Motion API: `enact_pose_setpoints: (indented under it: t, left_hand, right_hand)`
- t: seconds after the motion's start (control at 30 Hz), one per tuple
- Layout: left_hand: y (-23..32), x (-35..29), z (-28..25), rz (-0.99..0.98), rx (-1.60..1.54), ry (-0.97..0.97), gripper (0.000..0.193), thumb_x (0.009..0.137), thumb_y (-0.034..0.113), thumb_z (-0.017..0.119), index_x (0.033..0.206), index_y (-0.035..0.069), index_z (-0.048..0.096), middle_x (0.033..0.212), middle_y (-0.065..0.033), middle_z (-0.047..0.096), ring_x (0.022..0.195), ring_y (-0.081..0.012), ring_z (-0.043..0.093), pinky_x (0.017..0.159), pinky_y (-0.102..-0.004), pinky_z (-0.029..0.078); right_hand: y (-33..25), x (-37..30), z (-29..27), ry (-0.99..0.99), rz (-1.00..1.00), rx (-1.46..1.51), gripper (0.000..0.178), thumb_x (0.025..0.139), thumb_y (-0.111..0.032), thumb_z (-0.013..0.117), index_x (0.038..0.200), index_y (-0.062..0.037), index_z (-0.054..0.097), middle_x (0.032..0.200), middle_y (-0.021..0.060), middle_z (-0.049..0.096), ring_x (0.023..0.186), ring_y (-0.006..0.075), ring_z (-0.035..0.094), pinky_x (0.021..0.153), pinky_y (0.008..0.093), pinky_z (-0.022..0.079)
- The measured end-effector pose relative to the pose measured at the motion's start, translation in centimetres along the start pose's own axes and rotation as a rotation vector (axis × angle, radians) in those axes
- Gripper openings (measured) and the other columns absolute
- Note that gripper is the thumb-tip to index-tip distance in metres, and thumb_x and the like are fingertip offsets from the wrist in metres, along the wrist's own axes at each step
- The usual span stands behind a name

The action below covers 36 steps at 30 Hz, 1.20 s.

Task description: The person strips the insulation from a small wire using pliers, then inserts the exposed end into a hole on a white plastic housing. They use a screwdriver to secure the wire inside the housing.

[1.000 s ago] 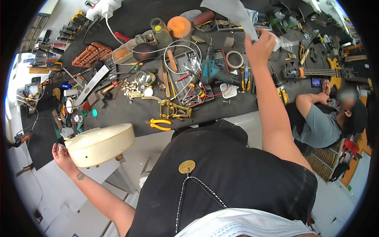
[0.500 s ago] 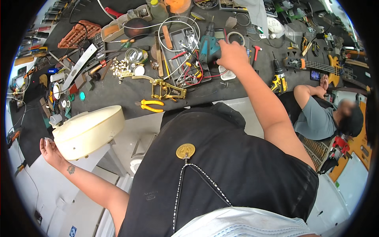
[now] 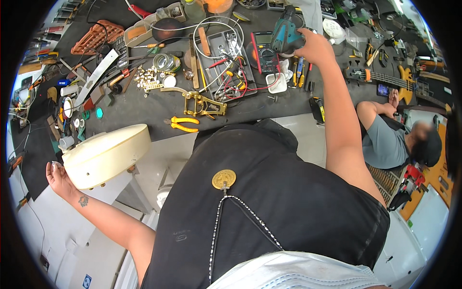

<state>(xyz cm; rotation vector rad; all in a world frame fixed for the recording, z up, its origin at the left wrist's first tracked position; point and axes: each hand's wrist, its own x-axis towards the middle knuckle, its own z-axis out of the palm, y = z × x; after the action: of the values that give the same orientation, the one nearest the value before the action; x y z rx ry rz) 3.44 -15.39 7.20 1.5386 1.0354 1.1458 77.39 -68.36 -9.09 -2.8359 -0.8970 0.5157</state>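
Note:
My right hand point(image 3: 315, 47) grips a teal cordless drill point(image 3: 285, 36) at the back of the bench. Just left of it lies a red-edged multimeter point(image 3: 263, 53). At the lower left, my left hand point(image 3: 60, 179) is beside a cream rounded body point(image 3: 107, 156), which looks like a guitar body tilted on its side. Its fingers are curled, with a small pale bit at the tips that I cannot make out. Gold-coloured hardware point(image 3: 204, 103), like a guitar tremolo bridge, and yellow-handled pliers point(image 3: 183, 124) lie near the bench's front edge.
A grey tray point(image 3: 231, 98) holds loose tools and red wires. Small brass parts point(image 3: 147, 79) lie beside a glass jar point(image 3: 166, 62). My forearm partly hides a yellow-black power tool point(image 3: 317, 110). At right sit a co-worker point(image 3: 385, 139) and a bass guitar point(image 3: 406, 85).
My right hand has raised the teal drill off the bench clutter and carried it right and back, uncovering the multimeter. My forearm now covers part of the yellow-black tool. The left hand has barely moved.

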Motion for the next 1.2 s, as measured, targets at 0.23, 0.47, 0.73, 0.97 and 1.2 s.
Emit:
enact_pose_setpoints:
  t: [0.23, 0.47, 0.73, 0.97, 1.2]
  left_hand:
    - [0.4, -0.3, 0.2, -0.001, -0.022, -0.02, 0.033, 0.107, -0.003, 0.061, 0.139, -0.004, 0.05, 0.106, -0.0132, 0.069, 0.077, -0.0092, 0.055, 0.071, -0.0242, 0.052]
    - [-0.2, -0.2, 0.5, 0.0, -0.04, -0.002, 0.034, 0.107, -0.002, 0.061, 0.14, -0.004, 0.05, 0.104, -0.0113, 0.066, 0.077, -0.0089, 0.054, 0.07, -0.0243, 0.051]
    - [-0.7, -0.2, 1.2, -0.01, 0.065, 0.052, 0.045, 0.106, 0.002, 0.067, 0.146, -0.005, 0.049, 0.111, -0.0106, 0.067, 0.086, -0.0119, 0.063, 0.073, -0.0254, 0.053]
    - [-0.5, -0.1, 1.3, 0.027, -0.038, 0.104, 0.033, 0.102, -0.004, 0.069, 0.133, -0.005, 0.057, 0.107, -0.0081, 0.066, 0.077, -0.0076, 0.053, 0.064, -0.0213, 0.044]
    - [0.0, -1.7, 2.8, 0.071, -0.17, 0.13, 0.031, 0.101, -0.007, 0.067, 0.13, -0.006, 0.058, 0.104, -0.0074, 0.064, 0.08, -0.0103, 0.054, 0.068, -0.0224, 0.045]
  right_hand:
    - [3.7, 1.3, 1.0, -0.081, 0.133, -0.03, 0.08, 0.072, -0.03, 0.085, 0.148, -0.0204, 0.064, 0.123, 0.013, 0.079, 0.115, 0.0343, 0.075, 0.099, 0.0464, 0.06]
    - [6.2, 0.4, 4.1, -0.024, 0.077, 0.018, 0.075, 0.071, -0.024, 0.089, 0.143, -0.0179, 0.068, 0.124, 0.016, 0.078, 0.116, 0.0357, 0.074, 0.1, 0.0477, 0.059]
    - [7.9, 1.8, 8.4, -0.006, -0.026, -0.023, 0.085, 0.068, -0.025, 0.091, 0.148, -0.0191, 0.061, 0.124, 0.0154, 0.076, 0.12, 0.0407, 0.07, 0.102, 0.0492, 0.057]
    - [4.5, -1.7, 11.2, 0.382, -0.014, -0.116, 0.074, 0.079, -0.016, 0.081, 0.15, -0.0215, 0.059, 0.142, 0.011, 0.06, 0.139, 0.0393, 0.05, 0.114, 0.0627, 0.038]
    - [-0.4, -12.8, 14.0, 0.253, -0.429, 0.426, 0.02, 0.086, -0.001, 0.072, 0.106, -0.0044, 0.073, 0.102, 0.0165, 0.071, 0.099, 0.0363, 0.069, 0.089, 0.0435, 0.055]
